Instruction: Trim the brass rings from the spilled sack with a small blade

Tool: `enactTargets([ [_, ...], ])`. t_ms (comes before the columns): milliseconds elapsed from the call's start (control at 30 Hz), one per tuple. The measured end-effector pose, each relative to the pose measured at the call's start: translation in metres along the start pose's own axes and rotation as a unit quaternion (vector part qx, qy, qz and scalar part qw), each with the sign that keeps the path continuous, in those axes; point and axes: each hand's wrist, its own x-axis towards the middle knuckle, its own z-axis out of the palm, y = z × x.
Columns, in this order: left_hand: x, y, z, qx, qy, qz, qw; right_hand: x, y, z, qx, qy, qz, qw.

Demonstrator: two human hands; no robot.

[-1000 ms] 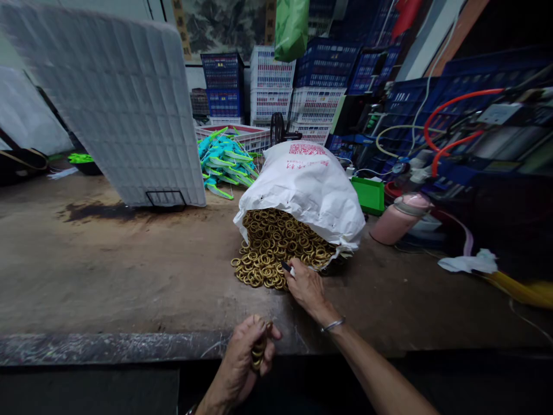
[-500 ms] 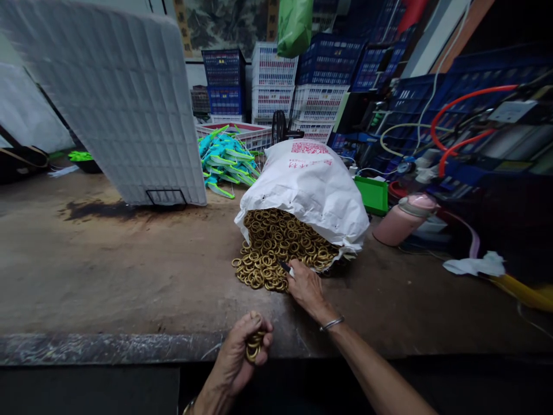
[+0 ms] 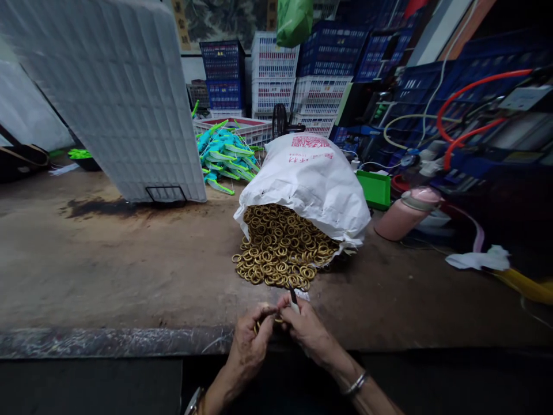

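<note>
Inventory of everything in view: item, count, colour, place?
table: 1, brown, under the work
sack: 1, white with red print, centre
rings: many, brass-coloured, sack mouth and table
quilted panel: 1, whitish, left
strappy pile: 1, teal and green, behind panel
crates: many, blue or white, back
wall picture: 1, dark, back
hanging bag: 1, green, above sack
fan: 1, black, behind sack
tray: 1, green, right of sack
bottle: 1, pink, right
cloth: 1, white, far right
bowl: 1, dark, far left
small tool: 1, dark tip, right hand
left hand: 1, holding rings
right hand: 1, silver bracelet
</note>
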Motion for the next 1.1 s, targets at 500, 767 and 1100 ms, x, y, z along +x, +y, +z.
enactTargets([
  [500, -0.005, -0.001, 0.001, -0.064, -0.004, -0.067, 0.996, 0.001, 0.010, 0.003, -0.126, 0.029, -0.140, 0.982],
  [767, -0.005, 0.003, 0.000, -0.132, -0.031, -0.154, 0.979, 0.001, 0.007, 0.005, -0.110, 0.018, -0.109, 0.988],
  [1100, -0.005, 0.007, -0.002, -0.135, -0.044, -0.201, 0.969, 0.001, 0.001, 0.007, -0.133, 0.041, -0.148, 0.979],
])
